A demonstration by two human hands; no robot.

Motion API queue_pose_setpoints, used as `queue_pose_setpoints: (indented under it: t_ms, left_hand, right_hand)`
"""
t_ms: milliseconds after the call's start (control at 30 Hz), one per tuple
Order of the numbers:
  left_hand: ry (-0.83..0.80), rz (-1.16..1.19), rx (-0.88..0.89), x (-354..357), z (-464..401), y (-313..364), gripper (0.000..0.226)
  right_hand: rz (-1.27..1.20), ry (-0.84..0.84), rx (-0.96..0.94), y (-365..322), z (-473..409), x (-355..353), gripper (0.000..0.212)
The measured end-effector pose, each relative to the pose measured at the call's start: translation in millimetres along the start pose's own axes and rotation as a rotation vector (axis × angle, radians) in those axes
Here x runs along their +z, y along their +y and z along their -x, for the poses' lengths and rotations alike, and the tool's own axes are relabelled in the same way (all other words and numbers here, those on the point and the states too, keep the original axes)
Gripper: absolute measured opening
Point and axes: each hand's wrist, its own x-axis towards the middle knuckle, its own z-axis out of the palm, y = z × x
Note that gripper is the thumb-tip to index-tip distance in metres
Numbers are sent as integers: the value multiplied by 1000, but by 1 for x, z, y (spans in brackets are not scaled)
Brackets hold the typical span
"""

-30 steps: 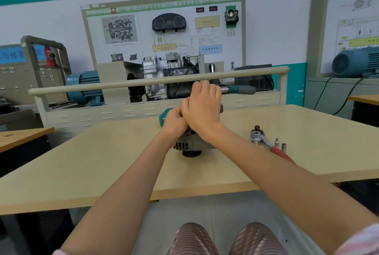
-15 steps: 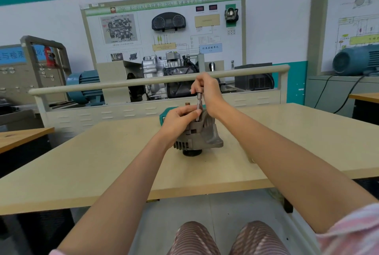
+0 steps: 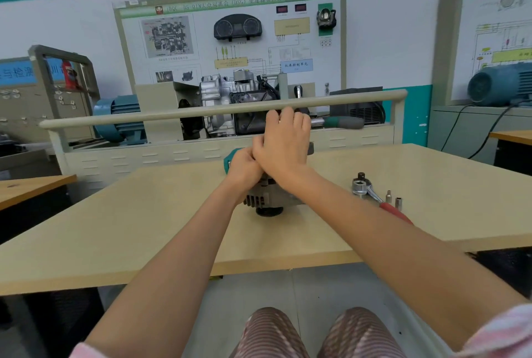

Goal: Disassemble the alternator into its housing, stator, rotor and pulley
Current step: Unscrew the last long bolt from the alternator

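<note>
Alternator [image 3: 267,199] on table [image 3: 144,213], no label legible; both hands atop, what fingers hold unclear.

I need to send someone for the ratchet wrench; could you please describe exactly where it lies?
On the beige table, right of the alternator under both hands, lies the ratchet wrench. Unlike the two small sockets standing beside it, it is long, with a chrome head and a red handle.

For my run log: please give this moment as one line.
left hand: on alternator | right hand: over its top, grip hidden | ratchet: on table
</note>
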Motion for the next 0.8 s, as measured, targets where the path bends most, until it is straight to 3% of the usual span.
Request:
queue_pose_setpoints:
  t_ms: [133, 300, 433, 533, 600, 700, 800]
  left_hand:
    - [-23, 25, 2, -2, 2, 0, 19]
    - [-53, 3, 30, -4, 0, -3, 24]
    - [-105, 67, 33, -3, -1, -4, 16]
    - [-115, 92, 18, -2, 0, -1, 16]
    - [-113, 89, 12, -2, -1, -2, 16]
    - [-86, 109, 4, -1, -2, -3, 17]
    - [-64, 103, -16, -1, -3, -2, 24]
  right_hand:
    - [-10, 84, 54, -10, 12, 0, 31]
    - [-229, 79, 96, -10, -2, 0, 22]
    - [-732, -79, 121, 2, -18, -6, 38]
    - [-1217, -330, 338, 7, -32, -14, 52]
    - [-1396, -383, 429, 6, -39, -12, 52]
    - [-1439, -372, 452, 2, -40, -8, 47]
    - [-1246, -294, 373, 4, -32, -3, 53]
